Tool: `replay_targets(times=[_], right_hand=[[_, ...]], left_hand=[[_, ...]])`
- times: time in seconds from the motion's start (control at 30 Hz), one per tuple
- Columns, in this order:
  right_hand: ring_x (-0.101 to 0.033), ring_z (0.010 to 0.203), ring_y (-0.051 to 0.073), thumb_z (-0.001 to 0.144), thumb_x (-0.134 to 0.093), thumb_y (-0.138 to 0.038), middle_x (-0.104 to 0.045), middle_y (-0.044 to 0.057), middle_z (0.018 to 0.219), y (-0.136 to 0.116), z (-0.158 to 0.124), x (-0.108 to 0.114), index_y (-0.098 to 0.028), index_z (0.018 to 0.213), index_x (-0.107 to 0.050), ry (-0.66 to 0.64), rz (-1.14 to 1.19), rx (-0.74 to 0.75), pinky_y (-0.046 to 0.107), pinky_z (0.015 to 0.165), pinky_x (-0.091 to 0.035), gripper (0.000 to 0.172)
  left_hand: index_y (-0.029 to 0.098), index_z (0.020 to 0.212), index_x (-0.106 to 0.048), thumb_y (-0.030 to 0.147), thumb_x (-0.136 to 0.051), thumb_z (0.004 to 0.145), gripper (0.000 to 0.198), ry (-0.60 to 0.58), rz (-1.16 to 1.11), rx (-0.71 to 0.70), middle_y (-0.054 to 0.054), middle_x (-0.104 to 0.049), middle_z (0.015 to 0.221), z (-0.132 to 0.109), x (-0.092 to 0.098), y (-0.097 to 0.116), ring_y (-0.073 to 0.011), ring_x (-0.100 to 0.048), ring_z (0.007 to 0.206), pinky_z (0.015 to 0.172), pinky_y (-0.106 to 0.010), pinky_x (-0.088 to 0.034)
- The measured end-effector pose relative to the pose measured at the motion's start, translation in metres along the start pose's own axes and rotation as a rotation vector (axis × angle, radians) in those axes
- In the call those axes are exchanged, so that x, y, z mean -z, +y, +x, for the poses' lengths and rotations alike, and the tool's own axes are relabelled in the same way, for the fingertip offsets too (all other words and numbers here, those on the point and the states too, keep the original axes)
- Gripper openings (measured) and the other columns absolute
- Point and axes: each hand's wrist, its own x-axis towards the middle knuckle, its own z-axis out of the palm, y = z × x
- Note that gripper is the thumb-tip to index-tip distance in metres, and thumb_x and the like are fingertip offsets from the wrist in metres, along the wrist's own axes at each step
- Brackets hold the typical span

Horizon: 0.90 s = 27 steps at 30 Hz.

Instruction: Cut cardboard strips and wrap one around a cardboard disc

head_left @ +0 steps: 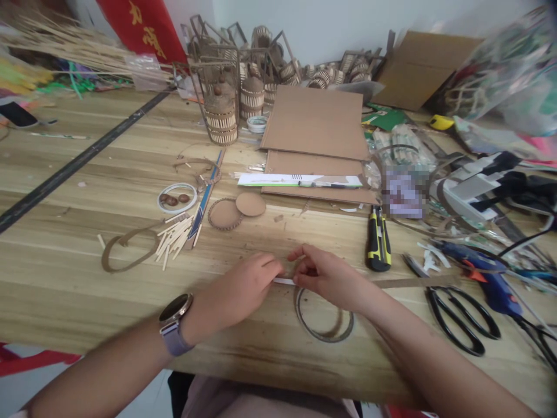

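A narrow white strip (284, 281) runs between my two hands, just above the wooden table or lying on it; I cannot tell which. My left hand (246, 284), with a watch on its wrist, pinches the strip's left end. At the other end, the thumb and fingers of my right hand (324, 277) close on it, the index finger bent above. Below my right hand lies a thin dark ring (300, 316). A flat brown strip (413, 283) stretches right from beyond my right wrist.
To the right are a yellow-black box cutter (378, 244), black-handled scissors (456, 319) and a blue glue gun (491, 278). Leftward lie small wooden sticks (174, 238), a brown strip loop (130, 249) and cardboard discs (251, 204). Cardboard sheets (315, 122) and slatted miniature lanterns (221, 119) stand behind.
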Motion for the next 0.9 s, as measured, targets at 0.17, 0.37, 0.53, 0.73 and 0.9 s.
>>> replay_targets(times=[0.17,0.37,0.53,0.73,0.9], right_hand=[[-0.058,0.063,0.015,0.074,-0.057,-0.014,-0.063,-0.006,0.064,0.002,0.002,-0.0009,-0.023,0.099,-0.051,-0.006,-0.018,0.009,0.026,0.06,-0.04,0.027],[-0.056,0.062,0.015,0.075,-0.057,-0.013,-0.062,-0.005,0.065,0.0031,0.0041,-0.001,-0.022,0.101,-0.051,-0.021,-0.038,0.013,0.026,0.058,-0.04,0.028],[-0.056,0.062,0.014,0.075,-0.057,-0.009,-0.064,-0.005,0.065,-0.0007,0.0039,-0.0003,-0.022,0.1,-0.053,-0.021,-0.054,0.0,0.025,0.058,-0.039,0.028],[-0.059,0.063,0.015,0.075,-0.057,-0.009,-0.065,-0.004,0.067,-0.0033,0.0039,-0.0006,-0.022,0.098,-0.053,-0.013,-0.097,0.003,0.025,0.059,-0.04,0.026],[-0.058,0.062,0.015,0.073,-0.056,-0.007,-0.066,-0.004,0.065,-0.0054,0.0036,-0.0012,-0.022,0.096,-0.054,-0.004,-0.115,0.004,0.025,0.058,-0.04,0.028]], left_hand=[[0.015,0.09,-0.063,0.003,-0.043,0.093,0.023,-0.024,0.02,0.002,-0.005,-0.062,0.094,0.0003,-0.001,-0.0027,-0.0189,-0.06,0.09,0.081,-0.031,-0.048],[0.015,0.088,-0.062,0.003,-0.045,0.092,0.021,-0.019,0.032,0.006,-0.004,-0.061,0.092,0.0005,-0.0009,-0.0016,-0.0181,-0.059,0.087,0.078,-0.03,-0.048],[0.014,0.087,-0.063,0.003,-0.046,0.092,0.02,-0.027,0.029,-0.006,-0.005,-0.061,0.092,0.0013,0.0012,-0.0001,-0.0179,-0.06,0.086,0.079,-0.03,-0.048],[0.015,0.088,-0.065,0.004,-0.045,0.093,0.023,-0.015,0.023,-0.029,-0.005,-0.062,0.093,0.0006,-0.0003,-0.003,-0.0179,-0.06,0.088,0.079,-0.03,-0.049],[0.014,0.087,-0.065,0.005,-0.046,0.093,0.022,-0.022,0.026,-0.032,-0.005,-0.062,0.093,0.0,-0.0013,-0.0037,-0.0181,-0.06,0.088,0.08,-0.03,-0.049]])
